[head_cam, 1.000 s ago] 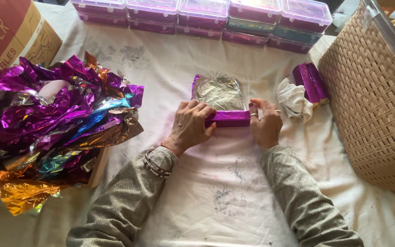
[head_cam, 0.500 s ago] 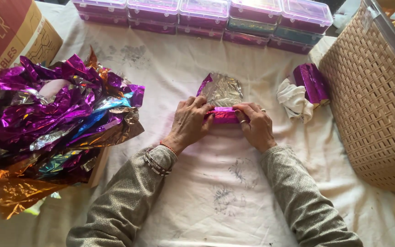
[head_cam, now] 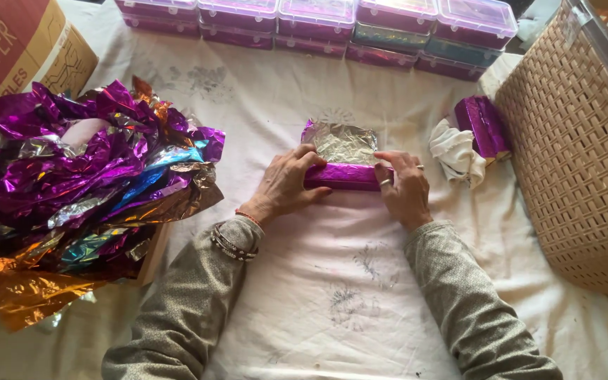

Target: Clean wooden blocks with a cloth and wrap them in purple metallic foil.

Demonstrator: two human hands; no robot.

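Head view is showing both hands working at the middle of a white cloth (head_cam: pixel 304 295). The left hand (head_cam: pixel 288 184) is pressing down on the left end of a small block in purple foil (head_cam: pixel 343 176), fingers curled over its top, thumb at the near side. The right hand (head_cam: pixel 404 188) is lying flatter on the right end, fingers spread and pointing inward. A silver flap of the foil sheet (head_cam: pixel 346 143) is standing free behind the block, not yet folded over.

To do this step well, I think both hands should be keeping the block firm against the cloth while the foil is being pulled tight around it, so no wrinkles are coming. The free flap is needing an even roll, with its edges parallel to the long side of the block. Too much force may be tearing such thin foil.

At the left a heap of crumpled coloured foil (head_cam: pixel 86 183) is resting near the left arm. At the right another purple wrapped piece (head_cam: pixel 483 127) is lying just beside a white crumpled cloth (head_cam: pixel 453 149), close to a woven basket (head_cam: pixel 571 162). Along the far edge, plastic boxes with clear lids (head_cam: pixel 318 17) are standing in a row.
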